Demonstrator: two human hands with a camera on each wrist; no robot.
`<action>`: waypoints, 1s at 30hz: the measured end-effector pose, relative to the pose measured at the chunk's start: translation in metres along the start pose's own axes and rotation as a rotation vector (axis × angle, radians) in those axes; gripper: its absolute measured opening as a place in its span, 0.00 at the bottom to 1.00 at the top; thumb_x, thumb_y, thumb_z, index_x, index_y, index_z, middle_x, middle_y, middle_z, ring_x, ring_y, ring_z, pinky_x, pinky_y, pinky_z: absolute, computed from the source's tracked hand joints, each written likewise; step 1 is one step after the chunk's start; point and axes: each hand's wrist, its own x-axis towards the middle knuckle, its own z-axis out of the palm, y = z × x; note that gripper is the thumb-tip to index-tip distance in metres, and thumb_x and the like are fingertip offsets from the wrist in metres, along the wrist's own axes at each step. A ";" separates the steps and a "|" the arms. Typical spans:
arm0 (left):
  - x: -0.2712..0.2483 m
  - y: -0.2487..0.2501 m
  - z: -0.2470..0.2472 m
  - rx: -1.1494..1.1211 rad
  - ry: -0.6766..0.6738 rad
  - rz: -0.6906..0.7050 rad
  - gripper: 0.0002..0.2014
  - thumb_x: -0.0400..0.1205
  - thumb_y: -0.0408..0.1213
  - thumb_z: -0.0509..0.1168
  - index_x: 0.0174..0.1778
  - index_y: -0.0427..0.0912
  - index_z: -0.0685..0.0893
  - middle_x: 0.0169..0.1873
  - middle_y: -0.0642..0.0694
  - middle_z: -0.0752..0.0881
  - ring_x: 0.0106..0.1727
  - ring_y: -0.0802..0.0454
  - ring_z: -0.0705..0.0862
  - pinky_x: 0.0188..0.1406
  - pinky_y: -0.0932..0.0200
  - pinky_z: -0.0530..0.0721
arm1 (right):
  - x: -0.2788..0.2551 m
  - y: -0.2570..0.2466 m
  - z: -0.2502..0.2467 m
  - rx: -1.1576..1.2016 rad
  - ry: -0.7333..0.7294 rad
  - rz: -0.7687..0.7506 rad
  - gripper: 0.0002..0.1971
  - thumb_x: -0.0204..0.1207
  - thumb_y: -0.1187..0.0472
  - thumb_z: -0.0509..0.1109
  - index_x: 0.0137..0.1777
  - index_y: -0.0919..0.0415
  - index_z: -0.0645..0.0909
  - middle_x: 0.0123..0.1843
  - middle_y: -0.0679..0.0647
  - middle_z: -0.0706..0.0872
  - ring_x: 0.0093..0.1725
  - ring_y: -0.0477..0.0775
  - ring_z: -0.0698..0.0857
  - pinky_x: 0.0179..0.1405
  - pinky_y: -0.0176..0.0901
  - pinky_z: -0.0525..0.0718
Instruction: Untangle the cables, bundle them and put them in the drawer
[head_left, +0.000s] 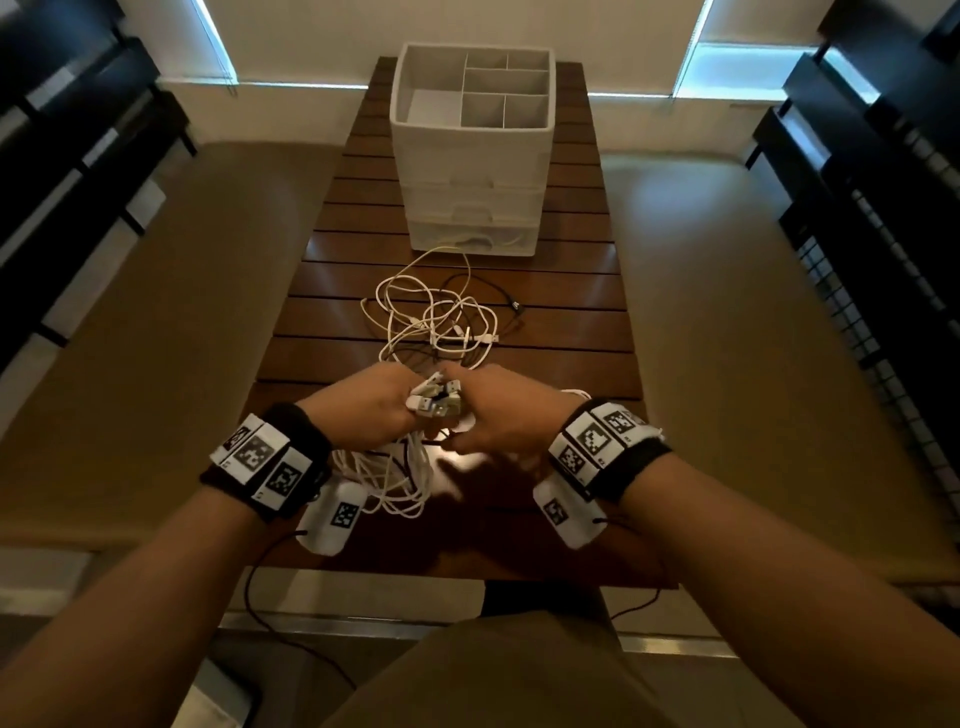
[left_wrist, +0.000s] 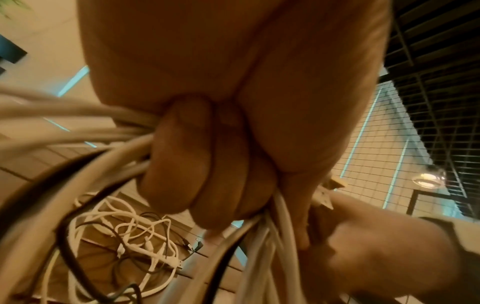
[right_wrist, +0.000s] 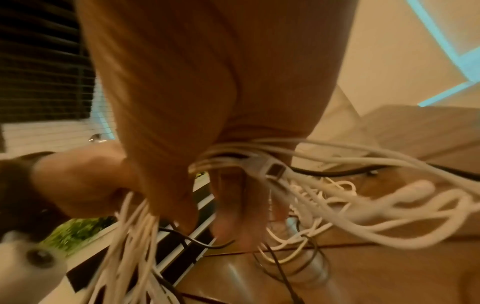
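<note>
Over the near end of the table, my left hand (head_left: 376, 405) grips a bundle of white and black cables (head_left: 397, 475); its fingers (left_wrist: 182, 164) are curled tight round the strands (left_wrist: 78, 131). The plug ends (head_left: 436, 402) stick up between both hands. My right hand (head_left: 496, 418) holds the same bundle beside the plugs, and white strands with a USB plug (right_wrist: 275, 170) run under its palm. The bundle's loops hang down to the table. A loose tangle of white and black cables (head_left: 441, 322) lies further out. The white drawer unit (head_left: 472, 208) stands beyond it.
The unit's top is an open tray with dividers (head_left: 483, 88). A white cable trails from the lowest drawer (head_left: 472, 240) into the tangle. The slatted wooden table (head_left: 571, 322) is narrow, with floor on both sides and dark shelving left and right.
</note>
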 end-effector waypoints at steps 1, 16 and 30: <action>0.001 0.001 0.000 0.020 0.012 -0.012 0.22 0.81 0.61 0.69 0.43 0.44 0.91 0.38 0.47 0.91 0.40 0.51 0.89 0.39 0.51 0.84 | 0.001 0.001 0.002 0.034 0.027 -0.004 0.28 0.76 0.50 0.81 0.75 0.53 0.79 0.61 0.51 0.91 0.58 0.53 0.89 0.55 0.47 0.86; 0.000 -0.012 -0.006 -1.147 0.633 -0.126 0.23 0.91 0.51 0.62 0.31 0.46 0.76 0.19 0.54 0.64 0.18 0.58 0.60 0.19 0.62 0.53 | -0.044 0.113 -0.044 -0.460 -0.360 0.739 0.30 0.74 0.43 0.81 0.71 0.56 0.80 0.71 0.58 0.86 0.64 0.62 0.87 0.63 0.56 0.87; 0.030 0.024 0.018 -1.416 0.508 -0.048 0.25 0.89 0.43 0.66 0.26 0.50 0.65 0.18 0.52 0.58 0.17 0.56 0.55 0.17 0.62 0.52 | 0.019 0.004 0.042 0.102 0.030 0.133 0.19 0.88 0.50 0.68 0.36 0.57 0.75 0.31 0.52 0.80 0.28 0.51 0.77 0.31 0.50 0.73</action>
